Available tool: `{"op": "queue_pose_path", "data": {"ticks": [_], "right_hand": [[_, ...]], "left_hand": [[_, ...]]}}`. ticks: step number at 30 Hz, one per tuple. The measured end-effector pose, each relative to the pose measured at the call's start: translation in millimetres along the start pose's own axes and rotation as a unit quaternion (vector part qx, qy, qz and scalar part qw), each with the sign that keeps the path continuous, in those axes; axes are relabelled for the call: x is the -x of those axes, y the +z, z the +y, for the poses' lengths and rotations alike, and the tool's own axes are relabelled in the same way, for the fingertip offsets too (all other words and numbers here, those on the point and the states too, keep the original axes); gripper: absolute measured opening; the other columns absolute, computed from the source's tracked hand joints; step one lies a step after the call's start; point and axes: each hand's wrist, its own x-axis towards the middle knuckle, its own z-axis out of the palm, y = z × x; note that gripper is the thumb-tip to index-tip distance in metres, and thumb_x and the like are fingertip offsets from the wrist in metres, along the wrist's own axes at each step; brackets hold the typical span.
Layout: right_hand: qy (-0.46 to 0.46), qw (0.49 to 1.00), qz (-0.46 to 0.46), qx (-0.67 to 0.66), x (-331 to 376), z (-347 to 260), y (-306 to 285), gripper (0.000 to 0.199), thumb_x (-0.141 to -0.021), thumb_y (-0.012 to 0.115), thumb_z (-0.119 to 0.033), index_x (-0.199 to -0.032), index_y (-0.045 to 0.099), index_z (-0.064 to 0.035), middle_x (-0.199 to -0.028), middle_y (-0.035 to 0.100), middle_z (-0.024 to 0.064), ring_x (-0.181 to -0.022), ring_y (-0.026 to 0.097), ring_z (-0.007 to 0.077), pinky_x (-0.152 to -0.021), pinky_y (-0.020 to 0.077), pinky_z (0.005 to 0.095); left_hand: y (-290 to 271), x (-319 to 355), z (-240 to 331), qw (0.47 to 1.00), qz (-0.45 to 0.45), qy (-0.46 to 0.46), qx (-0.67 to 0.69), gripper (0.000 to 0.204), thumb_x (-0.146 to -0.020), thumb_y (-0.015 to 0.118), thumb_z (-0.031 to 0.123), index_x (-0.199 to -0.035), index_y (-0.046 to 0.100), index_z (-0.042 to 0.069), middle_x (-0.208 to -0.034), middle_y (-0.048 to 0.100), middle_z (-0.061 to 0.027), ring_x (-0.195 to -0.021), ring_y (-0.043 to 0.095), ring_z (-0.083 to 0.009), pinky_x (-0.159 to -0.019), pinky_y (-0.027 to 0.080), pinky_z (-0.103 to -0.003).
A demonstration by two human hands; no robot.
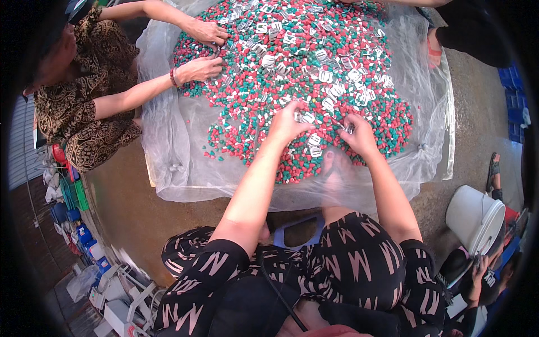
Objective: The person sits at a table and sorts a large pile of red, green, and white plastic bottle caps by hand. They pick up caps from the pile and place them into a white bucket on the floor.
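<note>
A wide heap of small red, green and white pieces (252, 84) with many silver metal buckles (325, 76) mixed in lies on a clear plastic sheet (168, 151) on the ground. My left hand (287, 122) rests on the near edge of the heap, fingers bent over the pieces beside a buckle. My right hand (357, 133) pinches a small metal piece at its fingertips, just right of the left hand. My bare foot (336, 174) lies under the sheet's near edge.
A person in a brown patterned top sits at the left, both hands (203, 50) in the heap. Another person's foot (433, 48) shows at the far right. A white bucket (474, 219) stands at the right. Crates and bottles crowd the lower left.
</note>
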Motion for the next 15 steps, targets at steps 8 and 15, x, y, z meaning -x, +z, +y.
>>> {"op": "queue_pose_path", "data": {"ticks": [8,15], "right_hand": [[0.176,0.797,-0.126,-0.563,5,-33,-18,0.021,-0.075,0.057,-0.003,-0.092,0.049,-0.0114,-0.082,0.058,0.003,-0.069,0.064,0.0161,-0.046,0.0482,0.0245],[0.171,0.88,-0.234,-0.376,2,-47,16,0.018,-0.078,0.07,-0.011,-0.091,0.057,-0.0125,-0.074,0.055,-0.0017,-0.055,0.052,0.006,-0.041,0.0411,0.0222]], "left_hand": [[-17,9,-9,0.844,-0.189,-0.176,0.47,0.039,-0.07,0.079,0.015,-0.101,0.059,0.003,-0.083,0.065,-0.0085,-0.074,0.065,-0.0178,-0.053,0.048,-0.021],[-23,38,0,0.888,-0.144,-0.158,0.408,0.027,-0.072,0.075,0.004,-0.095,0.063,0.002,-0.085,0.065,-0.0051,-0.076,0.063,-0.0136,-0.062,0.05,-0.024]]}}
